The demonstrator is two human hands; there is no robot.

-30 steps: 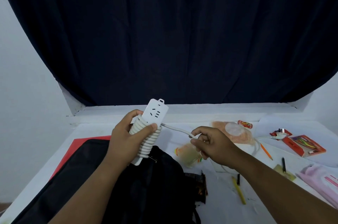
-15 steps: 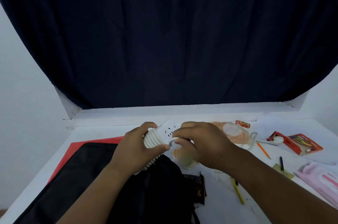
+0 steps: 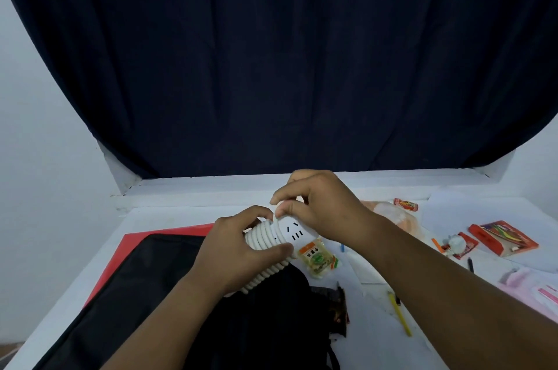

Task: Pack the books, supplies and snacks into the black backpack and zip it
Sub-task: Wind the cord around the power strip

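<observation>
My left hand grips a white power strip with its white cord coiled round the body. My right hand pinches the cord at the strip's upper end, just above the coils. Both hands hover over the black backpack, which lies flat at the lower left on the white table, on top of a red sheet. A yellow snack packet lies just right of the strip. The cord's plug rests farther right.
Scattered at right: an orange bag, a small red candy, a red pencil pack, a pink case, a yellow pen, a black pen. A dark snack packet lies by the backpack. A dark curtain hangs behind.
My right hand has carried the cord from the right side up over the strip's end, adding a turn. The strip tipped down lower. The plug slid across the table toward me.
</observation>
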